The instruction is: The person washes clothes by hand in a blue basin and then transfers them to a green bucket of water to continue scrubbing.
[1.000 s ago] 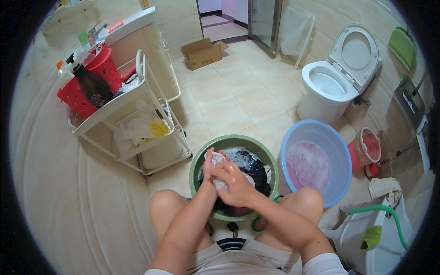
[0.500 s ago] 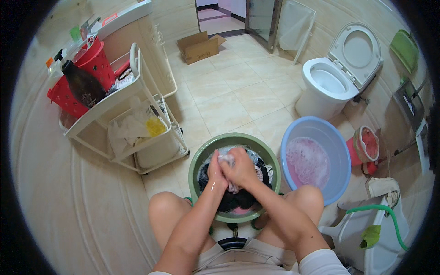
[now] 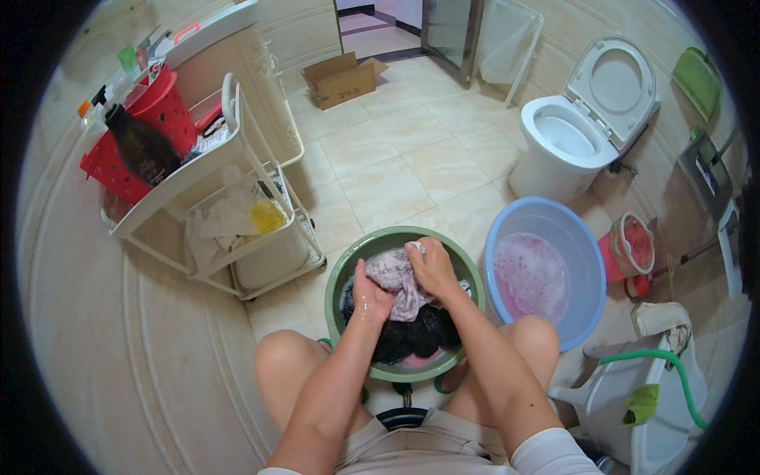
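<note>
A pale patterned cloth (image 3: 405, 294), wet and bunched, hangs between my two hands over a green basin (image 3: 336, 273). My right hand (image 3: 434, 273) is closed on its upper right part, fingers bent round the fabric. On the other side my left hand (image 3: 372, 296) is spread, palm turned up and inward, against the cloth's left edge; its fingers are not wrapped round it. Black wet clothes (image 3: 408, 336) lie below in the basin, with a little pinkish water at its near side.
A blue basin (image 3: 587, 273) of pinkish, foamy water stands right of the green one. Farther out are a toilet (image 3: 554, 170), a red bucket (image 3: 613, 257) and a white stool-like item with a green hose (image 3: 685, 380). A white trolley (image 3: 261, 178) stands left; a cardboard box (image 3: 342, 85) lies ahead.
My hands were pressed together around the bunched cloth. They have now moved apart, the right one outward, and the cloth has opened out between them.
</note>
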`<state>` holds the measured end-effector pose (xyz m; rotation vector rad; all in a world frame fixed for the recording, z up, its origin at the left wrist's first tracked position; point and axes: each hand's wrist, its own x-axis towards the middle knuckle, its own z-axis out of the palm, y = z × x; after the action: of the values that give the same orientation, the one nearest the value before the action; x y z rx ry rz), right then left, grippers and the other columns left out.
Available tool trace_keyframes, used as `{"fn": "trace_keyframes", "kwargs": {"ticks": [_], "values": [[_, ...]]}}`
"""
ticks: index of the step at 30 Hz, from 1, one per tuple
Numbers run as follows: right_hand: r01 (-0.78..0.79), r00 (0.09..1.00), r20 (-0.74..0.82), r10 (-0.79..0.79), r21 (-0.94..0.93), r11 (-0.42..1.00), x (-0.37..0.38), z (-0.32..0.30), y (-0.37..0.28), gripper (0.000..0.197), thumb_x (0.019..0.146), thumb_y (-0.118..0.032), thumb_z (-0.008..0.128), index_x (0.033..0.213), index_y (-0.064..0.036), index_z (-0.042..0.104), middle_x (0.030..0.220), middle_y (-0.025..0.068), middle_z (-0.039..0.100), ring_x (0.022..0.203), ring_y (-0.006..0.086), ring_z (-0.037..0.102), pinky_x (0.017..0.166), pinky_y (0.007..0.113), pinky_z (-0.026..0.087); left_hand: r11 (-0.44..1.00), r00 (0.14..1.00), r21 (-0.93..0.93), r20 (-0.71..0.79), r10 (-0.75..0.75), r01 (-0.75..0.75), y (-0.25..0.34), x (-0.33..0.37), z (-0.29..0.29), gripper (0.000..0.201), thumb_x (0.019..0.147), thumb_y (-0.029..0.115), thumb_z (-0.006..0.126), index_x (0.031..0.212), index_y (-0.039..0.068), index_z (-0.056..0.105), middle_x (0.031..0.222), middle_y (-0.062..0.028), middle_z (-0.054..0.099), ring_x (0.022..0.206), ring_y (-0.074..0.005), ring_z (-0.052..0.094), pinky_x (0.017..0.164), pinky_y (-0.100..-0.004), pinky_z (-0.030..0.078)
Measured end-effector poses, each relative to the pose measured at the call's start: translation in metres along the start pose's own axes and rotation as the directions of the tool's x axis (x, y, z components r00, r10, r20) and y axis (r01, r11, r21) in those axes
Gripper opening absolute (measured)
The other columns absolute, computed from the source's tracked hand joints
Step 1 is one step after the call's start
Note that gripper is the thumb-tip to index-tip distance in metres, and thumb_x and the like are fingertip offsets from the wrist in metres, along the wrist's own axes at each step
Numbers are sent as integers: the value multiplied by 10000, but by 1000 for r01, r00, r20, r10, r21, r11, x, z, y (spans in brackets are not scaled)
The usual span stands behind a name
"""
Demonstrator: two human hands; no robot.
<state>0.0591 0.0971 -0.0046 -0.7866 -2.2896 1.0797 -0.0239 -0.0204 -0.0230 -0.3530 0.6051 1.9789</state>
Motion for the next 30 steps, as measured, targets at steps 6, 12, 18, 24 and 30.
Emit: {"fn": "trace_keyframes", "kwargs": {"ticks": [6, 12, 18, 24, 30], "values": [[118, 986, 110, -123, 49, 992, -8, 17, 50, 349, 767, -141, 645, 1085, -19, 569, 1081, 201, 526, 1060, 336, 504, 943, 384, 403, 990, 915, 105, -382, 128, -94, -5, 13, -19, 850, 887, 532, 477, 1399, -76, 176, 1473, -207, 205, 1351, -303, 260, 1113, -417, 212], [42, 954, 297, 47, -286, 957, -10, 35, 42, 433, 771, -129, 594, 1198, -76, 542, 1298, 240, 408, 1191, 398, 419, 1000, 450, 379, 981, 940, 94, -282, 191, -171, -12, 22, -36, 754, 923, 503, 425, 1404, -34, 204, 1463, -178, 241, 1340, -295, 279, 1105, -414, 220], [-43, 948, 270, 166, -411, 911, -5, 46, 37, 441, 765, -160, 635, 1188, -67, 551, 1291, 238, 424, 1161, 421, 441, 982, 440, 392, 966, 938, 98, -234, 255, -238, -13, 23, -36, 519, 959, 414, 401, 1293, 17, 420, 1317, -127, 470, 1196, -273, 472, 1015, -404, 381], [20, 988, 150, 28, -312, 950, 1, 47, 41, 293, 708, -143, 632, 982, -41, 630, 1096, 220, 550, 1028, 378, 534, 909, 419, 439, 978, 970, 99, -139, 198, -186, -13, 28, -36, 516, 959, 433, 395, 1279, 31, 444, 1291, -125, 492, 1161, -273, 497, 1009, -387, 389], [-45, 974, 225, 10, 151, 988, -7, -16, -52, 220, 670, -149, 600, 837, -5, 592, 934, 193, 604, 851, 362, 586, 784, 387, 469, 980, 971, 198, -236, 43, 5, -2, -6, -1, 580, 907, 548, 438, 1228, 69, 492, 1202, -133, 552, 1088, -283, 533, 956, -419, 415]]}}
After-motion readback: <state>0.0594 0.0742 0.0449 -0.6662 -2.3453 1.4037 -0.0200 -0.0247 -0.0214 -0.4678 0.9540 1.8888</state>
